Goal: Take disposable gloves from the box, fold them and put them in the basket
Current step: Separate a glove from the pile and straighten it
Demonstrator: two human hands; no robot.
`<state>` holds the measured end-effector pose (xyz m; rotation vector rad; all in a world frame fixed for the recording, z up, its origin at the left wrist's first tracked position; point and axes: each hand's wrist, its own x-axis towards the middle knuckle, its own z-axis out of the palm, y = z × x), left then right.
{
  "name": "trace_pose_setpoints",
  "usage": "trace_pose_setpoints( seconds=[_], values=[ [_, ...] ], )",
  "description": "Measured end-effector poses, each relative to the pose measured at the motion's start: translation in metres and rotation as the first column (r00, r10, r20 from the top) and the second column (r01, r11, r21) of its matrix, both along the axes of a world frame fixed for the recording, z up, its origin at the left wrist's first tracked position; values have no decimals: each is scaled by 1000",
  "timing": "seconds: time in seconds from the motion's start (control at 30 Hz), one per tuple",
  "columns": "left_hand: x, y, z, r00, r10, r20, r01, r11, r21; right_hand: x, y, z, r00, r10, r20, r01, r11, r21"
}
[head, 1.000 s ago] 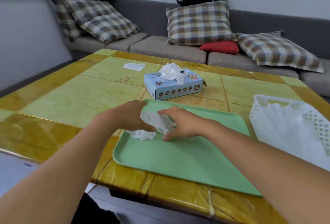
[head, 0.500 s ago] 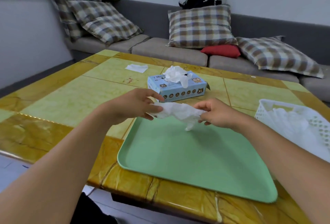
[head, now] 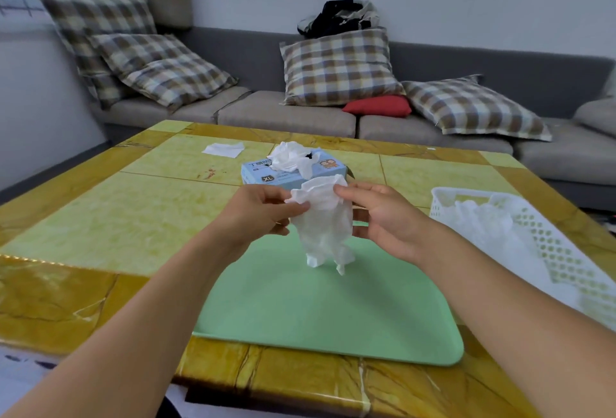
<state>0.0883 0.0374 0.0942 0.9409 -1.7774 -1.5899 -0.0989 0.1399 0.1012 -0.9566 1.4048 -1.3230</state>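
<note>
The left hand (head: 263,211) and the right hand (head: 383,214) each pinch an upper corner of one white disposable glove (head: 325,227), holding it up in the air above the far edge of the green tray (head: 333,311). The glove hangs crumpled, its fingers dangling down toward the tray without clearly touching it.

The step in hand looks like spreading the glove out before folding. The next move probably calls for laying it flat on the tray, smoothing the creases and doubling it over; the thin film will likely cling and bunch, so both hands will be needed.

At 12 o'clock from the hands, just behind them, stands the blue glove box (head: 293,172), more gloves tufting from its slot. Its front reads "XL"; Chinese characters on the top are partly hidden. At 3 o'clock sits the white perforated basket (head: 533,227), already holding white gloves. At 11 o'clock a white scrap (head: 222,149) lies on the yellow table (head: 133,217).
</note>
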Motion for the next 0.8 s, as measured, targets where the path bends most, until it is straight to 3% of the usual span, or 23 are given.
trace_pose_setpoints(
  seconds=[0.07, 0.23, 0.37, 0.47, 0.73, 0.8],
  values=[
    [-2, -2, 1, 1000, 10, -21, -11, 1000, -14, -6, 7, 0, 998, -2, 57, 4, 1000, -20],
    [-7, 4, 9, 981, 13, -195, 13, 991, 131, -17, 14, 6, 976, -13, 219, 35, 995, -96],
    [-18, 20, 11, 980, -1, -197, 3, 1000, 12, -4, 11, 7, 995, 81, 61, -83, 996, 25],
    [-22, 21, 10, 973, 42, -226, -54, 997, -47, -1, 6, 13, 993, -42, 110, 48, 998, -50],
    [-8, -5, 6, 945, 192, -264, -158, 977, 145, -21, 10, 42, 944, -159, 289, 195, 975, -102],
    [-10, -9, 3, 941, 273, -199, -265, 962, 63, -24, 11, 45, 941, -219, 260, 249, 964, -89]
  ],
)
